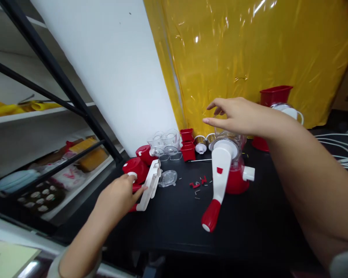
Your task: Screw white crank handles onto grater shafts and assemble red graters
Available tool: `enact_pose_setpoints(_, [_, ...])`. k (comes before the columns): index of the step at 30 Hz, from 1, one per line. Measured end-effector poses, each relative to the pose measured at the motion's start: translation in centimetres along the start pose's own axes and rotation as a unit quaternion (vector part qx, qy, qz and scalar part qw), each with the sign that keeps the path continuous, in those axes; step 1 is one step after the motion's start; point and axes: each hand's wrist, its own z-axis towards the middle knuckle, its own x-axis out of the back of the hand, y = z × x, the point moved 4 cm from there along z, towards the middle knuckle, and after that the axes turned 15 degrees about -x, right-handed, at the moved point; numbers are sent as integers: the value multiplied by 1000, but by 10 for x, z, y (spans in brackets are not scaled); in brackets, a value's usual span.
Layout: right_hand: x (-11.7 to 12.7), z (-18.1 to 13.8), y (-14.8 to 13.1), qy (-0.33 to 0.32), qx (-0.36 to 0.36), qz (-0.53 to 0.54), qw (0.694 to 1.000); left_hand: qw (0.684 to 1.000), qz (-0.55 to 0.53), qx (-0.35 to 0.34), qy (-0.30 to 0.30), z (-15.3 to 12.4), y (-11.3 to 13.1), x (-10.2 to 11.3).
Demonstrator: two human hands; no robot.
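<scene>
My left hand grips a red and white crank part lying at the left edge of the black table. My right hand hovers open, fingers spread, just above a red and white hand-crank grinder with a clear drum on top. The grinder's white crank arm with its red knob hangs down toward me. A clear plastic piece lies between the two units.
Clear cups, red hoppers and metal drum blades stand at the table's back. Small red bits and staples lie loose. A second assembled grinder stands back right before a yellow sheet. Shelves with goods fill the left; white cables lie at the right.
</scene>
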Motion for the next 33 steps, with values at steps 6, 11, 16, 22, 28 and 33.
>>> enact_pose_setpoints(6, [-6,7,9,3,-8,40,999,992,-123,-3,-17,-31,1,-46])
enact_pose_setpoints(11, [-7,8,12,5,-1,42,999,992,-111,46,-38,-30,6,-42])
enact_pose_setpoints(16, [-6,8,11,1,8,40,999,987,-121,109,-7,-21,-4,-23])
enact_pose_setpoints(22, [-6,10,14,-8,-5,49,999,989,-51,134,33,11,-12,-9])
enact_pose_setpoints(28, [-2,4,6,-11,-14,-16,1000,991,-3,127,33,33,-16,-36])
enact_pose_setpoints(33, [1,-1,-1,-29,-18,-56,998,992,19,116,49,37,-18,-50])
